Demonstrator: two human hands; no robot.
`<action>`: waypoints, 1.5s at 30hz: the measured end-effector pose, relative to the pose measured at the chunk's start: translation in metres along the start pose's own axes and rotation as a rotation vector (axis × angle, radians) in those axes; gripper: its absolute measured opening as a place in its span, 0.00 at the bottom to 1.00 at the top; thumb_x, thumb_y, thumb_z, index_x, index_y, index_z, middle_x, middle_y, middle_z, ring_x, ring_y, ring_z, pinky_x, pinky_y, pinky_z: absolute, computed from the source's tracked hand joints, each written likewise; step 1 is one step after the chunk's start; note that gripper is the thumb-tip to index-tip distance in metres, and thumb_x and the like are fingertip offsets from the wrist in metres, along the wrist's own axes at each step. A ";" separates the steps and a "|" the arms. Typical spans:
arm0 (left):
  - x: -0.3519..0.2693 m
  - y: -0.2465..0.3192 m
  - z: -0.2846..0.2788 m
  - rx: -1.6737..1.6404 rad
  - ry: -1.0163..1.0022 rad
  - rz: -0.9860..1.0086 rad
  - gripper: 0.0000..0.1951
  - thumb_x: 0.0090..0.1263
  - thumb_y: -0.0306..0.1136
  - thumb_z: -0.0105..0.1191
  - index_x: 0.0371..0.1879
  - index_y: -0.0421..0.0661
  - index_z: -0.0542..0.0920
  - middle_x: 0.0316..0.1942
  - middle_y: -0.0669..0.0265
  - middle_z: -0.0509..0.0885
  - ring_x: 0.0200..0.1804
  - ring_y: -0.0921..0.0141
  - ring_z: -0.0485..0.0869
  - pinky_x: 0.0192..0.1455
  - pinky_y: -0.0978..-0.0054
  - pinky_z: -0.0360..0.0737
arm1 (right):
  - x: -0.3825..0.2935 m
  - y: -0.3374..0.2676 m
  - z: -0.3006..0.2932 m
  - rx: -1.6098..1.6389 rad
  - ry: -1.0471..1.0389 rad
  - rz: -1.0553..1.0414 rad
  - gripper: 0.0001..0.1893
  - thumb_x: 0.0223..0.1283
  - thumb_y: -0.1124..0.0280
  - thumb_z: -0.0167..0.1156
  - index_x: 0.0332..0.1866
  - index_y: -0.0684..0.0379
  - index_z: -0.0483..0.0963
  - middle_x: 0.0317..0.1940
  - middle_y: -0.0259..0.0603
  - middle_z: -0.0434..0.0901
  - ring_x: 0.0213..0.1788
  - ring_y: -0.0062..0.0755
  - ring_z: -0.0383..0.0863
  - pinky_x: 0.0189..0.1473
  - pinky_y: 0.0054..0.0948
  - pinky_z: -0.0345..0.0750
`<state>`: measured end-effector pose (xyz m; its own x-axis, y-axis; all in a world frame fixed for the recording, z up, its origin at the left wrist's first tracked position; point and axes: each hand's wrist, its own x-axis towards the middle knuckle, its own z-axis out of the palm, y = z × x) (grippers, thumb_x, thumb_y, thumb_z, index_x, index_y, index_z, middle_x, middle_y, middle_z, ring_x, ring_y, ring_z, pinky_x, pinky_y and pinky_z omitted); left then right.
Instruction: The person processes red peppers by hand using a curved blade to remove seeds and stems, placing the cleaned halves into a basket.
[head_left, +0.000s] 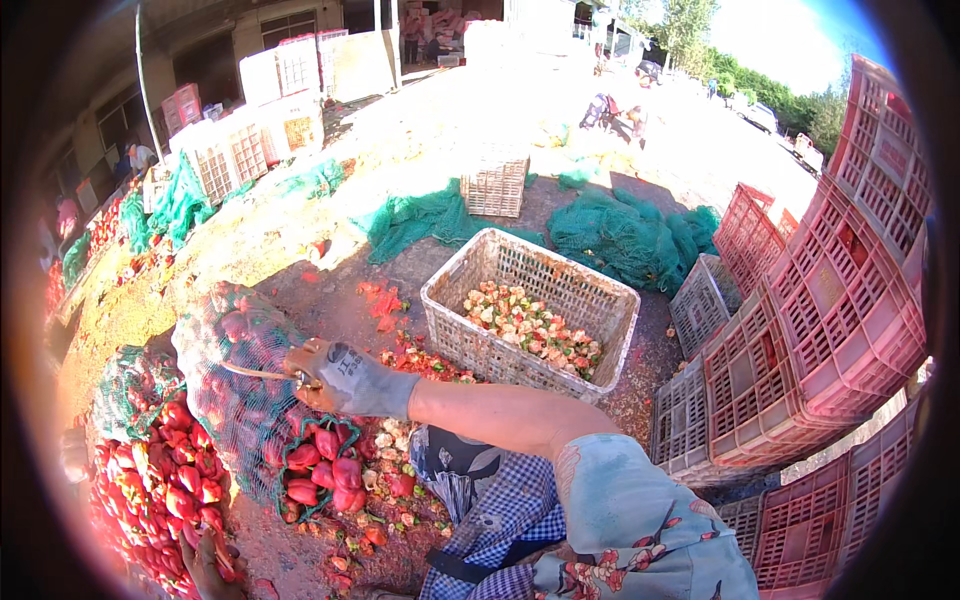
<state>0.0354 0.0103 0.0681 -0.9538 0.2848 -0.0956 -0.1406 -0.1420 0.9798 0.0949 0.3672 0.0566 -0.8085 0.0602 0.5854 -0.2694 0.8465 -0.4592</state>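
My right hand (337, 376), in a grey work glove with stained brown fingers, grips a thin, curved blade-like tool (255, 372) that points left. Just beyond it stands a green mesh sack (240, 360) of red bell peppers. Several peppers (326, 457) spill from the sack's open mouth. At the lower left edge, my left hand (206, 566) reaches into a heap of red bell peppers (161, 480). Its fingers touch peppers there, and whether they grip one is unclear. In front, a worn whitish plastic crate (525, 322) holds many cut pepper cores with green stems (532, 326).
Stacked pink and white crates (810, 300) rise on the right. Green netting (622, 236) lies behind the crate, beside an upturned crate (495, 187). Pepper scraps (382, 487) litter the ground. Another sack (139, 390) sits left. People (611, 112) bend over farther off.
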 end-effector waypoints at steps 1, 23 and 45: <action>-0.006 0.003 -0.006 0.023 0.044 0.003 0.15 0.67 0.31 0.50 0.52 0.46 0.74 0.29 0.68 0.78 0.24 0.77 0.73 0.22 0.81 0.72 | -0.005 0.004 -0.030 -0.023 -0.023 0.105 0.14 0.58 0.63 0.58 0.45 0.58 0.68 0.38 0.49 0.76 0.45 0.50 0.76 0.43 0.43 0.74; 0.070 -0.090 -0.065 0.881 -0.191 -0.326 0.11 0.67 0.31 0.53 0.40 0.36 0.81 0.27 0.68 0.81 0.27 0.77 0.77 0.32 0.77 0.75 | 0.031 -0.016 0.021 0.977 -0.142 0.527 0.12 0.57 0.64 0.67 0.33 0.58 0.71 0.18 0.29 0.73 0.14 0.15 0.67 0.17 0.19 0.64; 0.118 -0.301 0.130 1.395 -0.311 -0.270 0.23 0.63 0.41 0.58 0.55 0.51 0.68 0.49 0.48 0.75 0.52 0.48 0.78 0.50 0.54 0.79 | 0.009 -0.007 0.034 0.935 -0.165 0.965 0.09 0.61 0.73 0.56 0.38 0.70 0.74 0.23 0.38 0.76 0.19 0.21 0.74 0.21 0.21 0.71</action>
<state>-0.0004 0.2096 -0.2151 -0.8201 0.3690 -0.4374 0.2374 0.9148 0.3267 0.0723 0.3437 0.0423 -0.9108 0.3020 -0.2813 0.2374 -0.1742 -0.9557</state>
